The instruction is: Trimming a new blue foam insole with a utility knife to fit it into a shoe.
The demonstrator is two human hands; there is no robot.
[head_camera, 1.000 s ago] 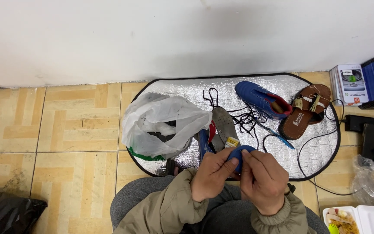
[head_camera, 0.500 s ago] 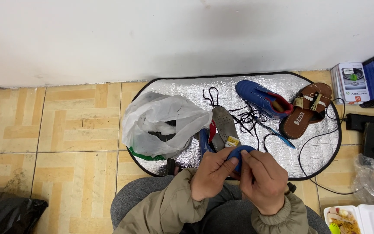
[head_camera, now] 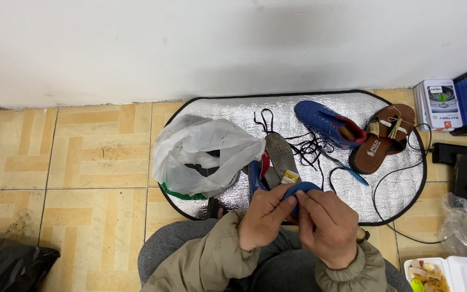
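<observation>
**Blue shoe, held in both hands over lap – item notes**

- Blue shoe (head_camera: 298,190): rounded end only visible, rest hidden behind hands; sits just above person's knees at near edge of silver mat (head_camera: 217,111).
- Left hand (head_camera: 263,219): closed, fingers curled round shoe's left side, thumb on top.
- Right hand (head_camera: 328,227): closed, fingertips pinching shoe's rounded edge from the right.
- Handling (est.): light, upper prob. soft & flexible, sole stiffer; smooth finish may slip. Best hold looks to be at sole edge or heel, not the thin upper.
- Nearby on mat: grey insole (head_camera: 281,157) w/ yellow tag, just beyond hands; white plastic bag (head_camera: 204,154) to left; second blue shoe (head_camera: 325,123) w/ loose black laces (head_camera: 304,146); brown sandal (head_camera: 384,138).
- Off mat, right: boxes (head_camera: 441,103), black charger (head_camera: 463,167), food tray (head_camera: 449,273).
</observation>
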